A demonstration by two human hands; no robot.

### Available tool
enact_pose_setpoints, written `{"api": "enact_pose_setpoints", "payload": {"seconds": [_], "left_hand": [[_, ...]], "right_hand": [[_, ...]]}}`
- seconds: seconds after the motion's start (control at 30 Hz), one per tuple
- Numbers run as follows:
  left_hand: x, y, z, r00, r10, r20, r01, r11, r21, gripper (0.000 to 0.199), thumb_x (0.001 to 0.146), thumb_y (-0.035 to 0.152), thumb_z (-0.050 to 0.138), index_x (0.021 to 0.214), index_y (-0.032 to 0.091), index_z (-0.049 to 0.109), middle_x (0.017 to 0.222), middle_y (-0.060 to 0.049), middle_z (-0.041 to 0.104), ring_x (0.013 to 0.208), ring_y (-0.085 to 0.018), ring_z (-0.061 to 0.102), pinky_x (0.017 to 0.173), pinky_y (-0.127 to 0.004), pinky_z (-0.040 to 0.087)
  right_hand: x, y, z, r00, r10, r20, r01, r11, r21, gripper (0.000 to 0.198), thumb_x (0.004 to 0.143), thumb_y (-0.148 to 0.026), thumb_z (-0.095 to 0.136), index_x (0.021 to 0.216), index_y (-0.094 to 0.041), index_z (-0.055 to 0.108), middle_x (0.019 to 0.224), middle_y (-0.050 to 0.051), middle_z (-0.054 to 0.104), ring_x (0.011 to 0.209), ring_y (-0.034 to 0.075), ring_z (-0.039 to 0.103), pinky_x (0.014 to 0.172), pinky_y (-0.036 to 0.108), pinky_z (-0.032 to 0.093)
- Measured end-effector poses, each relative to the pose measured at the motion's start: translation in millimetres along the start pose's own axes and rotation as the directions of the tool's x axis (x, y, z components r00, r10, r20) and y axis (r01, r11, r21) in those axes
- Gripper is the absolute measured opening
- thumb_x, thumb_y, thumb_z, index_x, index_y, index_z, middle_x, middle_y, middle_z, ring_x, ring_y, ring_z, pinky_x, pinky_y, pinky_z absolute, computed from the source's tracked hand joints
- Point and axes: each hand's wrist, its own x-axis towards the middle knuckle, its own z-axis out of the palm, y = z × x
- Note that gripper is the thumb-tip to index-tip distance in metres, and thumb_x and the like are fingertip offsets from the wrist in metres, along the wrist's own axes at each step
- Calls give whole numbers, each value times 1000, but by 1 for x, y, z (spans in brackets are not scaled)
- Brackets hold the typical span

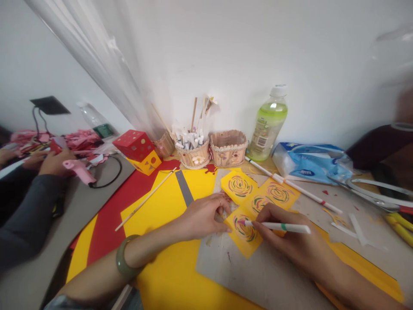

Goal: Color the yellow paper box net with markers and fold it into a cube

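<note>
A white felt-tip pen point(285, 227) with a green band is pinched in my right hand point(287, 241). Its purple tip meets the lowest square of a yellow paper cutout point(243, 252), a joined set of squares bearing rings of coloured dashes. My left hand point(203, 217) has its fingers curled at the left edge of that lowest square, with thumb and forefinger at the paper. Under the cutout lies a grey board point(219, 267). Yellow card sheets point(174, 275) spread beneath my left forearm, with a thin wooden stick point(145, 200) on top.
Two decorated baskets point(228, 148) stand by the wall, one full of pens point(193, 140). Near them are a red-and-yellow paper box point(137, 148), a green drink bottle point(267, 125) and a tissue pack point(309, 161). Scissors point(377, 198) lie right. At left, another person's hands point(58, 163) work near a pink glue gun point(80, 170).
</note>
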Motion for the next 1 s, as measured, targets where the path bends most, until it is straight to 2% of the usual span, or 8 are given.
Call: {"api": "enact_pose_setpoints", "payload": {"seconds": [0.43,1.0], "left_hand": [[0,0,0,1000,3,-6,-3,1000,-13,29,63,25,74,85,20,55,84,3,54,75,-12,52,65,-22,39],[0,0,0,1000,0,-1,0,1000,-4,31,63,24,74,86,20,55,85,3,54,75,-12,52,65,-22,39]], "right_hand": [[1,1,0,999,-10,-37,8,999,-42,23,82,-33,49,62,-21,48,53,-2,55,47,11,47,44,22,37],[2,1,-2,1000,-1,-27,0,999,-36,24,82,-34,49,62,-21,48,54,-2,55,49,11,47,46,22,37]]}}
